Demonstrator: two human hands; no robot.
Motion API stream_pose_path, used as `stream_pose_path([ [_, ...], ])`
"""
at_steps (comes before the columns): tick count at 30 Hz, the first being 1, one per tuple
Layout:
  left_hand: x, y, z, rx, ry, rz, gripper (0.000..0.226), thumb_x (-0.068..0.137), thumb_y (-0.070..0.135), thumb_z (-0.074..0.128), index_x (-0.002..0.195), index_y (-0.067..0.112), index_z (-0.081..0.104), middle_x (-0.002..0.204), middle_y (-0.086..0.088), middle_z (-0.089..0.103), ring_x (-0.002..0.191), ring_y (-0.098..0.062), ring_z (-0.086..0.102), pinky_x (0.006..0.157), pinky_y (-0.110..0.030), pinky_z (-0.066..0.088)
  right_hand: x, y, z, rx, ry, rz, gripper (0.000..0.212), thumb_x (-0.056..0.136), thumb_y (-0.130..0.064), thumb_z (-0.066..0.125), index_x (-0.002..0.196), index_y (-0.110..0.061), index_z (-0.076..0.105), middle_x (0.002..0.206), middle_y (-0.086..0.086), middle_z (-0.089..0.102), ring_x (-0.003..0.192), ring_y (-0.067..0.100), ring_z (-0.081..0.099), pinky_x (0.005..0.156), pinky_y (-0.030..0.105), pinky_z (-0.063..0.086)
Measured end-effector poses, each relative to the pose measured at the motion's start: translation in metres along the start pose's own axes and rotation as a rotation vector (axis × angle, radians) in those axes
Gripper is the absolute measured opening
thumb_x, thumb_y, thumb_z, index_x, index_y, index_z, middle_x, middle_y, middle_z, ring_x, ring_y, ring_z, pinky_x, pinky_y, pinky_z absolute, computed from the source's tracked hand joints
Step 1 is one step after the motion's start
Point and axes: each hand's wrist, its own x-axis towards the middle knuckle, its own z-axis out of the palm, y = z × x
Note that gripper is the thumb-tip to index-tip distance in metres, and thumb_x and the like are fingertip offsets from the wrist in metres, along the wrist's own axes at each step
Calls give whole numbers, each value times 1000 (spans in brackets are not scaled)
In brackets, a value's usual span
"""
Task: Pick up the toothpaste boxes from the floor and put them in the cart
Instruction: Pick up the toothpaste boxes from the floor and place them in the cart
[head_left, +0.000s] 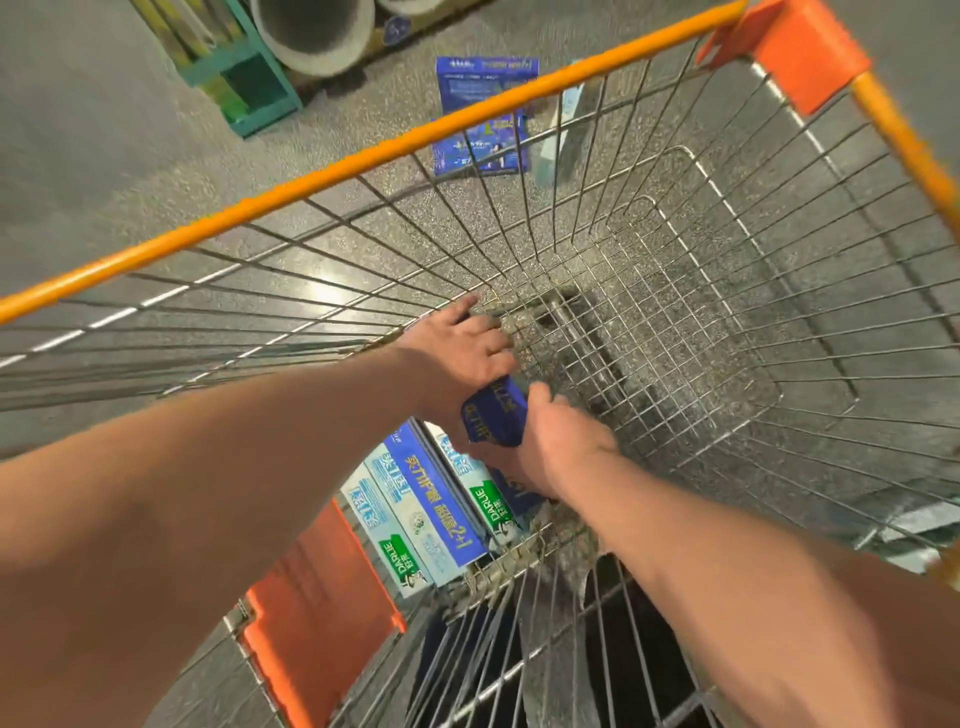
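Both my arms reach down into a wire shopping cart (737, 322) with an orange rim. My left hand (462, 348) and my right hand (563, 441) together grip a dark blue toothpaste box (496, 415) low in the basket. Just below it, several white-and-blue toothpaste boxes (431, 509) lie side by side on the cart's bottom at the near end. Outside the cart, two blue toothpaste boxes (483, 83) lie on the grey floor beyond the far rim, one partly behind the wires (480, 148). A pale box (563, 124) lies on the floor beside them.
The orange rim bar (363, 150) crosses the view diagonally. Orange corner guards (795, 52) sit at the cart's top right and an orange flap (317, 597) at the near end. A teal shelf frame (254, 88) and large grey pipes (311, 31) stand on the floor behind.
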Motion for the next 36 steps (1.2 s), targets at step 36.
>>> stream_pose_path([
  [36, -77, 415, -404, 306, 319, 167, 82, 85, 78, 47, 149, 30, 33, 143, 3, 51, 123, -24, 56, 95, -40, 49, -495, 359, -69, 191, 765, 219, 92, 85, -82, 49, 156, -29, 26, 146, 6, 52, 130, 32, 53, 97, 45, 48],
])
